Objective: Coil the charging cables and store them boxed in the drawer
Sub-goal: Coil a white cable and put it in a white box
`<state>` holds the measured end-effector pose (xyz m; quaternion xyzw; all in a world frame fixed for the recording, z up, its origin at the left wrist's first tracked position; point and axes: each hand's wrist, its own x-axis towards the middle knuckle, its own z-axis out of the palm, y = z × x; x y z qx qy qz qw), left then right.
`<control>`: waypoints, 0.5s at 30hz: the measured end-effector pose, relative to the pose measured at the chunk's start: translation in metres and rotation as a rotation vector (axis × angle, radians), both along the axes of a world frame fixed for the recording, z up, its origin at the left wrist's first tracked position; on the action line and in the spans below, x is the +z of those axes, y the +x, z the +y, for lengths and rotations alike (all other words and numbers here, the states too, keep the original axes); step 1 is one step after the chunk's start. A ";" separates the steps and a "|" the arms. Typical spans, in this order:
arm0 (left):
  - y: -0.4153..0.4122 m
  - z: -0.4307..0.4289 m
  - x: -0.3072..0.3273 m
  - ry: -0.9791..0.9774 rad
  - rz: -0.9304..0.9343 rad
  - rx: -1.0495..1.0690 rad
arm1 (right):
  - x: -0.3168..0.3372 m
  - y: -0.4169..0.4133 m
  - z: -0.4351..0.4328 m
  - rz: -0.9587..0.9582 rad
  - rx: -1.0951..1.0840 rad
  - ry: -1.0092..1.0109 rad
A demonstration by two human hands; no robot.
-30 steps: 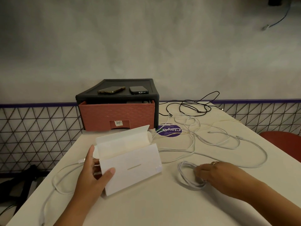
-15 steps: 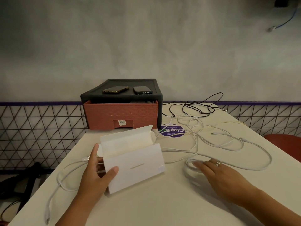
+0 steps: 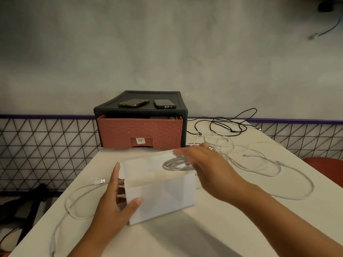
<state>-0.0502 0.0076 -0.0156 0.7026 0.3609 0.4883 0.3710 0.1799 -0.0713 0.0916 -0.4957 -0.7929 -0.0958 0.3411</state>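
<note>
My right hand [image 3: 207, 164] is blurred, its fingers curled round the coiled cable [image 3: 174, 165] over the open box [image 3: 163, 197]. My left hand [image 3: 115, 206] grips the box's end, fingers partly hidden behind it.

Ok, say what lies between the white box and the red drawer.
Head view: bare table between white box and red drawer; right hand holding coiled cable hovers above.

A gold-cased phone [image 3: 134, 102] and a dark phone [image 3: 164, 104] are lying side by side, far centre. A red seat [image 3: 326, 168] is showing at the right.
</note>
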 end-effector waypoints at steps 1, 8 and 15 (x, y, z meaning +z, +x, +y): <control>-0.001 -0.001 0.001 0.007 0.003 -0.001 | -0.002 -0.007 0.008 -0.058 0.005 -0.022; -0.001 -0.002 0.002 0.021 -0.038 -0.053 | 0.004 -0.020 0.036 -0.193 -0.071 -0.439; -0.002 0.000 0.000 0.064 -0.017 -0.076 | 0.011 -0.017 0.055 -0.222 -0.088 -0.748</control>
